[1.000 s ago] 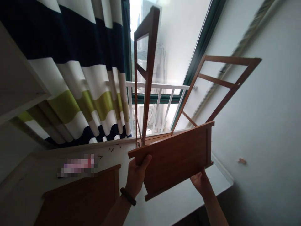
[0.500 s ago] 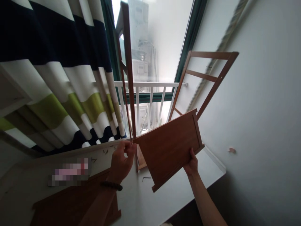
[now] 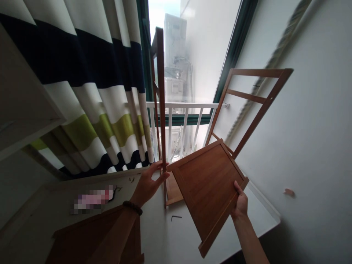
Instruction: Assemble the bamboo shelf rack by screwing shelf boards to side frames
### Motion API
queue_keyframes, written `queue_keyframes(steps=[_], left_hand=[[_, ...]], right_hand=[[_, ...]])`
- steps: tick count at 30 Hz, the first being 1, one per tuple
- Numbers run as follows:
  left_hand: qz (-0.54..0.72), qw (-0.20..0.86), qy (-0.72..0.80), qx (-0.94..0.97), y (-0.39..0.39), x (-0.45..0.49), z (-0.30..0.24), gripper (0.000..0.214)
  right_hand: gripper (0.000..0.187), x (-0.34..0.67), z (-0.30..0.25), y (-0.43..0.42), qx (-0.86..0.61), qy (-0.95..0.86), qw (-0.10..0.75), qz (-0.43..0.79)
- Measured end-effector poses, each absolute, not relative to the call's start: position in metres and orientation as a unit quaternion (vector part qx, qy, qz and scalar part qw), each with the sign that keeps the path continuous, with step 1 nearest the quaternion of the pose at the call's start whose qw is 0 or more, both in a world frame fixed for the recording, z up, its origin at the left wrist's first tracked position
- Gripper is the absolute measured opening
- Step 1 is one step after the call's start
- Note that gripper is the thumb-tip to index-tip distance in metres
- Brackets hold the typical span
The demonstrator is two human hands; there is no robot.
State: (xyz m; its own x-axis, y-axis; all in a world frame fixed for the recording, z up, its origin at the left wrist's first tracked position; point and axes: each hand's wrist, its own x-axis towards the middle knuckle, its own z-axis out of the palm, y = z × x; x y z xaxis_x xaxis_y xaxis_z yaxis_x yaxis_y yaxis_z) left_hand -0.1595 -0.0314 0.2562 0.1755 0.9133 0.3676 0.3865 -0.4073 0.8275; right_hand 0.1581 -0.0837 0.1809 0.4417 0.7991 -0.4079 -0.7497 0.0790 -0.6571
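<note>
My right hand [image 3: 241, 202] grips the lower right edge of a brown wooden shelf board [image 3: 209, 183], thumb on its face. The board is held tilted above the white surface. Its upper left corner meets the upright of a wooden side frame [image 3: 162, 110]. My left hand [image 3: 148, 185], with a dark bracelet at the wrist, closes thumb and fingers around that upright, right by the corner. A second side frame [image 3: 250, 121] stands to the right, behind the board. Low between the frames, another wooden panel [image 3: 173, 190] is partly hidden.
A hex key [image 3: 176, 217] and small screws [image 3: 132, 180] lie on the white surface [image 3: 156, 234]. Another wooden board [image 3: 93, 234] lies at the left, beside a blurred-out item [image 3: 92, 201]. Striped curtains [image 3: 104, 95], a white railing [image 3: 189, 105] and a window are behind; a wall is at right.
The shelf board's near end has swung down and to the right with my right hand. My left hand's fingers have spread from a pinch to wrap around the upright. The view has shifted.
</note>
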Motion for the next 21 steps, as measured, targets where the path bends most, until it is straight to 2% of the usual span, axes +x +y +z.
queue_keyframes(steps=[6,11,15,21], left_hand=[[0.479,0.254,0.5,0.675,-0.032,-0.149,0.258,0.033],[0.523,0.244,0.49,0.653,-0.032,-0.148,0.255,0.046],[0.504,0.234,0.457,0.695,-0.032,-0.153,0.249,0.037],[0.486,0.247,0.439,0.714,-0.033,-0.16,0.235,0.042]], right_hand=[[0.024,0.163,0.18,-0.078,-0.44,-0.037,0.725,0.529],[0.024,0.161,0.178,-0.073,-0.444,-0.063,0.721,0.528],[0.021,0.162,0.182,-0.07,-0.454,-0.052,0.719,0.525],[0.017,0.163,0.185,-0.065,-0.467,-0.037,0.706,0.53]])
